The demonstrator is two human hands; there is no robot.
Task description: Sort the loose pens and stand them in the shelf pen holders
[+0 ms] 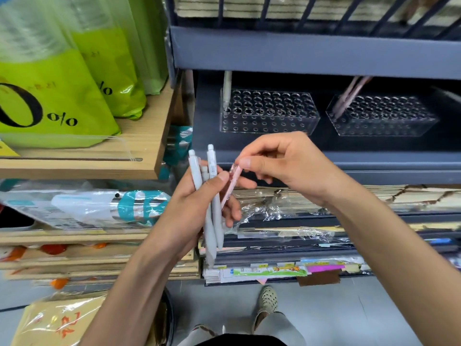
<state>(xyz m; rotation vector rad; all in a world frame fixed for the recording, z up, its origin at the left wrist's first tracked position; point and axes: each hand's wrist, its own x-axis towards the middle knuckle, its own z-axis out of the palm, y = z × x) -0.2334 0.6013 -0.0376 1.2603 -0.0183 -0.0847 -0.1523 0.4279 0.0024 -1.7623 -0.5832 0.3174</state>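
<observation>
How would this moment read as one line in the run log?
left hand: holds grey pens | right hand: pinches pink pen | left holder: one white pen | right holder: pink pens

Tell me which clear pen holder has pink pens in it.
The right-hand holder: pink pens lean in its left corner. The left-hand holder holds only a white pen.

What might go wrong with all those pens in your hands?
The left hand grips several grey pens, which might slip while the right hand pinches the pink pen. That pen could land in the wrong holder: pink pens lean in the right holder, a white pen stands in the left holder.
</observation>
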